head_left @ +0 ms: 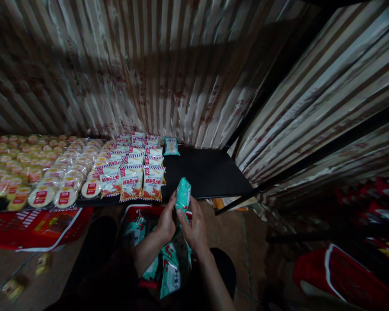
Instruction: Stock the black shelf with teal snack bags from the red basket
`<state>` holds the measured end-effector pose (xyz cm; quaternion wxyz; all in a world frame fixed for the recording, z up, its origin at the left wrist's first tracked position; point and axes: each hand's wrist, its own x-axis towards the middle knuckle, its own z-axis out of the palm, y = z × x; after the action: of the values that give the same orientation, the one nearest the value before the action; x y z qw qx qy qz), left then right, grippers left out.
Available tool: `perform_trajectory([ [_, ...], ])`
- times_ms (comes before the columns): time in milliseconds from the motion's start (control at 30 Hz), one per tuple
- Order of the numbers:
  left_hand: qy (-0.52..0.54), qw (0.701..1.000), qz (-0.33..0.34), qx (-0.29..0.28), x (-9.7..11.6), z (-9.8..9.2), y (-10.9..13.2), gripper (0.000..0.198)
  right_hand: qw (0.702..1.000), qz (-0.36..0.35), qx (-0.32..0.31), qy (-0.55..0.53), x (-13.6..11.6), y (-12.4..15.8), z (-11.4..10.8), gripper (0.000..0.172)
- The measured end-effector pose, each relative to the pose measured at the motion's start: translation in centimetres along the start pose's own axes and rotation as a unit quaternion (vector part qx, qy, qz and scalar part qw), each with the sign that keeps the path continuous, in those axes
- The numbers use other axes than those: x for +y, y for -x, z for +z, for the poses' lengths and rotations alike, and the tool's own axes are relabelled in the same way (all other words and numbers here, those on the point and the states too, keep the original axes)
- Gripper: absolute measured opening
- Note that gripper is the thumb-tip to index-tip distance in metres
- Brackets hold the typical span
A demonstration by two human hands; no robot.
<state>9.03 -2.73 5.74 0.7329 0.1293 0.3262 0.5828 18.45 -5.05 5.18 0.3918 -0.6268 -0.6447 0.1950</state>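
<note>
Along the back hangs a pleated, striped curtain [149, 77]; before it, a smooth black shelf [207, 172]. Below, a red basket [154, 210] holds crinkled packets [170, 268]. Left hand [166, 222] and right hand [195, 224], grip closed, pinch a shiny green pouch [183, 194] near the shelf's edge.

Both hands [167, 221] curled inward, close together

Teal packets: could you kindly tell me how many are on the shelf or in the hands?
2: one teal packet at the back of the shelf, beside the white packets; another in the left hand and right hand. More teal packets overlap in the basket; some may be hidden.
</note>
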Motion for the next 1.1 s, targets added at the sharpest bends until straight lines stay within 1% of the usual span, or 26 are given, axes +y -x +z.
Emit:
perform_trajectory([
  [67, -0.017, 1.0, 0.006, 0.004, -0.1, 0.0, 0.0, 0.039, 1.0, 0.015, -0.011, -0.016, 0.0, -0.2, 0.0, 0.067],
  [200, -0.076, 0.997, 0.029, 0.006, -0.8, -0.3, -0.2, 0.042, 0.996, 0.068, -0.008, -0.054, 0.0, -0.5, 0.2, 0.074],
  [333, -0.136, 0.989, 0.06, -0.001, -1.1, -0.5, -0.4, 0.042, 0.991, 0.084, 0.013, -0.106, 0.2, -0.9, 0.4, 0.072],
  [433, -0.173, 0.982, 0.078, 0.004, -0.8, -0.3, -0.3, 0.043, 0.985, 0.099, 0.036, -0.134, 0.5, -1.3, 0.6, 0.069],
  [633, -0.21, 0.972, 0.109, -0.014, 0.2, -0.1, -0.3, 0.044, 0.965, 0.144, 0.046, -0.215, 1.0, -2.0, 0.8, 0.067],
  [833, -0.243, 0.966, 0.086, 0.021, 0.2, -0.7, -2.2, 0.053, 0.925, 0.207, 0.063, -0.312, 1.1, -3.2, 0.2, 0.064],
  [967, -0.226, 0.969, 0.096, 0.034, 0.1, -0.7, -3.9, 0.057, 0.9, 0.254, 0.061, -0.35, 1.4, -4.3, -0.2, 0.062],
  [1033, -0.212, 0.973, 0.089, 0.035, 0.0, -0.6, -4.6, 0.062, 0.891, 0.27, 0.061, -0.361, 1.7, -4.9, -0.2, 0.063],
  [1100, -0.209, 0.973, 0.084, 0.048, 0.1, -0.4, -5.3, 0.066, 0.889, 0.271, 0.06, -0.365, 1.9, -5.6, -0.1, 0.064],
])
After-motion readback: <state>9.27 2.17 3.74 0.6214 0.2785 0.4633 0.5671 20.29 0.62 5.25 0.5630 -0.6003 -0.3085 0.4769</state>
